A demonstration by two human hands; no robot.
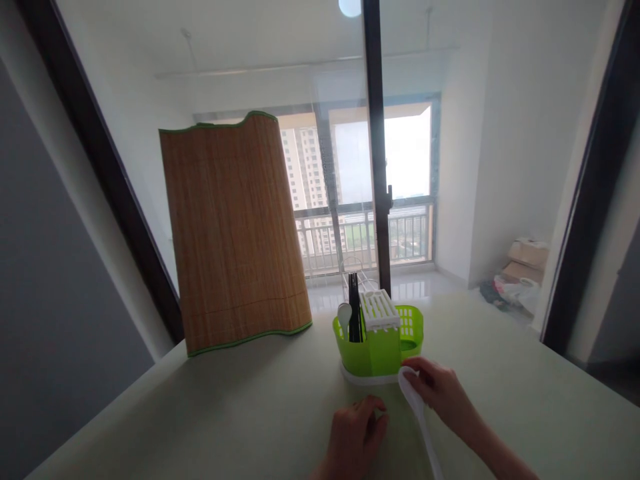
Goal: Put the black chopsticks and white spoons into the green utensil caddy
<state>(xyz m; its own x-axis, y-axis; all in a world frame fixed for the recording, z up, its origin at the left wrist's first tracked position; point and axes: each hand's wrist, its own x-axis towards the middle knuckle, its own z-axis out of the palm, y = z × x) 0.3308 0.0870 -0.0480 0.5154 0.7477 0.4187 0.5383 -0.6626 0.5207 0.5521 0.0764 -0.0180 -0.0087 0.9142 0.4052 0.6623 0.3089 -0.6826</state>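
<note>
A green utensil holder [385, 355] with a white base stands on the pale table. Black chopsticks [355, 310] and a white spoon [345, 316] stand upright in its left compartment, and a white slotted rack [380, 309] sits across its middle. My right hand [440, 390], just in front of the holder's right side, pinches a long white spoon [420, 417] by its bowl end, the handle pointing down toward me. My left hand [356, 433] rests near the table in front of the holder, fingers curled with a gap to the thumb; nothing shows in it.
A brown bamboo mat [235, 233] with green edging stands upright at the left of the pale table [240, 413]. Behind are a dark-framed glass door [379, 153] and a balcony. Cardboard and bags [520, 273] lie on the floor at the right.
</note>
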